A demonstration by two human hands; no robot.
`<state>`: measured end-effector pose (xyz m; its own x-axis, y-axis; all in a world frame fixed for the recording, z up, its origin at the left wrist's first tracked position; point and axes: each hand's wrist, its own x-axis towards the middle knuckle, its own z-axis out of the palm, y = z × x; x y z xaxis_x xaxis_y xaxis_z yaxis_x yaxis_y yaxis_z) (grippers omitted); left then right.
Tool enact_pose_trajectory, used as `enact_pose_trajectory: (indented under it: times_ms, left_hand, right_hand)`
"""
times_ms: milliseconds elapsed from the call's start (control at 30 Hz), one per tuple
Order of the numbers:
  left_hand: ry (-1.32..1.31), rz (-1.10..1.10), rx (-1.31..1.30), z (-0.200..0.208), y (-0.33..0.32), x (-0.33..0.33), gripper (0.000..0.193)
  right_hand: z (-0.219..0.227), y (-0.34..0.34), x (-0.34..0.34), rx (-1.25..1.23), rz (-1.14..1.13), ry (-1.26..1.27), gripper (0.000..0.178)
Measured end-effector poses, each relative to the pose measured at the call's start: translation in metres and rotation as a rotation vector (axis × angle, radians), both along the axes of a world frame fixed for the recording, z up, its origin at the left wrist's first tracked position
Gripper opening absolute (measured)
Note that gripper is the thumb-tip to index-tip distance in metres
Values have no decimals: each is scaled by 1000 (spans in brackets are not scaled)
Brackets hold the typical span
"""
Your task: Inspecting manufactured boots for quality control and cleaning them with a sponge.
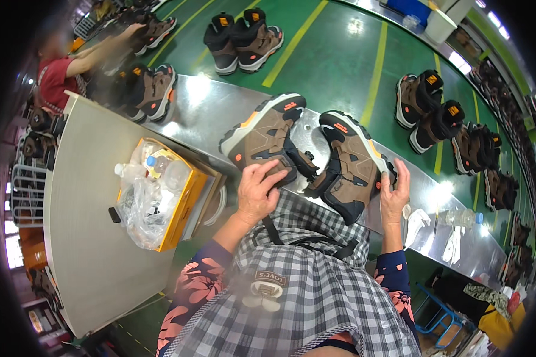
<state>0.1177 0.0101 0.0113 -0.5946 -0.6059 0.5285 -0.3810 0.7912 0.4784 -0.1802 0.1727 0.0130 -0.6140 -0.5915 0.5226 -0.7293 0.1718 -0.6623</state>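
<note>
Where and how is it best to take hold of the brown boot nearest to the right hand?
Probably by the heel, coming from the right: the boot lies on its side, its pale sole edge turned right, giving a firm-looking rim; the right hand is at the heel.

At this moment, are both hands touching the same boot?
No, the left hand touches one brown boot, while the right hand touches the other boot to its right.
</note>
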Motion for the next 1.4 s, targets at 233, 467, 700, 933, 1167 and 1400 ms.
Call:
enact_pose_trajectory:
  times_ms: [233, 467, 700, 933, 1167, 1400]
  left_hand:
    - [18, -12, -2, 3, 2, 2, 46]
    - [197, -110, 209, 17, -11, 8, 29]
    - [142, 78, 227, 29, -101, 5, 38]
    - [-495, 9, 512, 21, -175, -28, 54]
    - [-377, 24, 487, 8, -176, -30, 52]
    - [-119, -11, 1174, -22, -146, -26, 57]
  right_hand:
    - [-8, -12, -17, 113, 51, -364, 33]
    - [-14, -14, -20, 61, 44, -348, 34]
    - [-11, -12, -28, 237, 3, -401, 34]
    - [-5, -9, -31, 294, 54, -219, 45]
    - [-6, -18, -29, 277, -30, -261, 44]
    - [-25, 1, -33, 289, -66, -747, 46]
